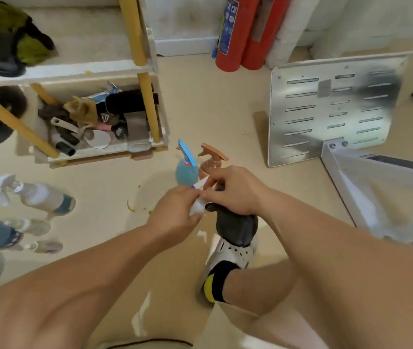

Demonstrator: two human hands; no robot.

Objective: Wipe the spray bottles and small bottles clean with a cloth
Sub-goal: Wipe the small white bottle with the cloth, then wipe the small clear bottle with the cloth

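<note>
Small white bottle (pixel 197 207) is up in front of me, between both hands, over my shoe (pixel 233 250). My left hand (pixel 175 212) is curled around its lower end, fingers closed tight on it. My right hand (pixel 235 190) is bunched up around the dark grey cloth (pixel 235 227), with the fingertips pressed onto the bottle's upper part. Can't really tell whether there's cloth under those fingertips or just skin on plastic. The rest of the cloth hangs down from my palm in front of the shoe.

Just past my hands, two spray bottles stand upright on the floor, right beside each other: a blue spray bottle (pixel 186 172) and an orange spray bottle (pixel 210 159), both partly hidden behind my fingers.

Off to the left a white spray bottle (pixel 36 195) lies on its side, and nearer me on that side are a couple of little bottles (pixel 46 246), too blurry to say much about.

Further back on the left is a crate (pixel 140 147) full of odds and ends, tucked under a shelf (pixel 74 69) with yellow legs. On the right a slotted metal panel (pixel 331 109) stands on the floor. Against the far wall are two red fire extinguishers (pixel 233 34).
</note>
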